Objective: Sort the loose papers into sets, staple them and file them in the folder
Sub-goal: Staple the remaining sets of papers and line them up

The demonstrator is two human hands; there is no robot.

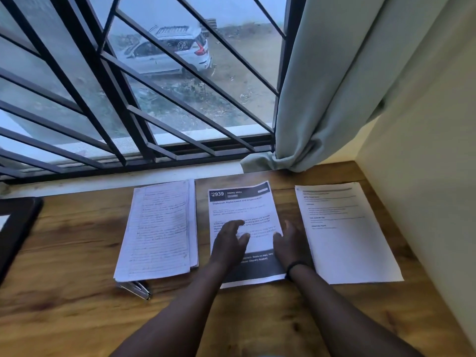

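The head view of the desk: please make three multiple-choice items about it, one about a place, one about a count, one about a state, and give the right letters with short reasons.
1. Where does the stapler lie?
A. at the near edge of the handwritten stack
B. on the right sheet
C. on the window sill

2. How many groups of paper lie on the desk?
A. one
B. three
C. five

3. How are the hands placed?
A. both lifted in the air, holding a pen
B. both with straight fingers over the middle sheet
C. one in a fist on the stapler

Answers: 1 A, the stapler pokes out under the handwritten stack. 2 B, that stack, the middle sheet and the right sheet. 3 B, the left hand and right hand lie over the middle sheet.
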